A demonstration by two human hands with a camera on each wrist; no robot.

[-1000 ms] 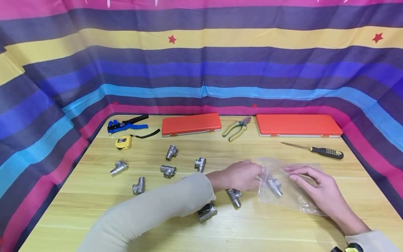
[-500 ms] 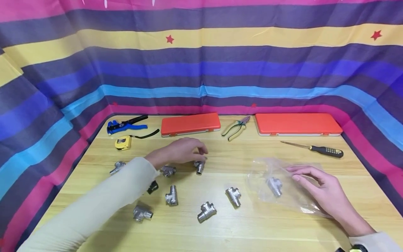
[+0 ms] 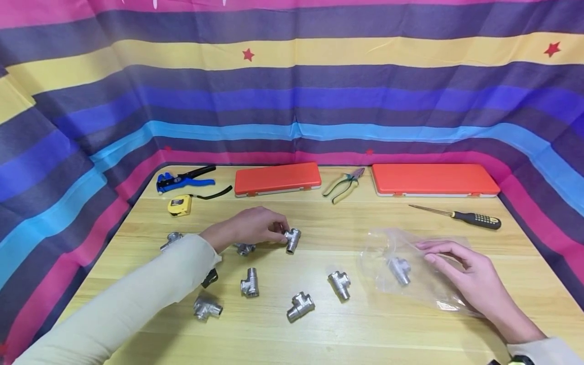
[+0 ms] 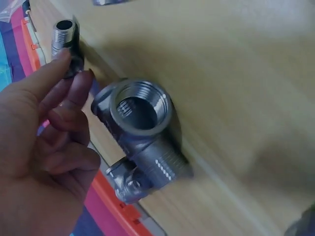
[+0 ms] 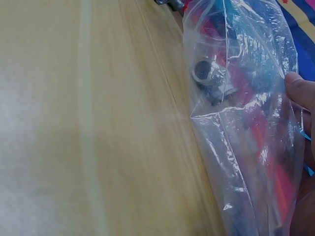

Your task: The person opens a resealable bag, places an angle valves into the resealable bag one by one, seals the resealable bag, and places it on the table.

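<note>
My left hand pinches a silver threaded pipe tee between thumb and fingers at mid-table. In the left wrist view that tee shows past the fingertips, and another tee is large beside the hand. My right hand grips the edge of a clear plastic bag on the right. One pipe tee is inside the bag; the right wrist view shows its round opening through the plastic. The left forearm covers part of the table and the tees behind it.
Several more tees lie about, including one tee in front and one tee near the bag. Along the back are wire strippers, a tape measure, two red cases, pliers and a screwdriver.
My left hand has gone from the bag's mouth back left to a tee at mid-table and now pinches it. The right hand stays on the bag.
</note>
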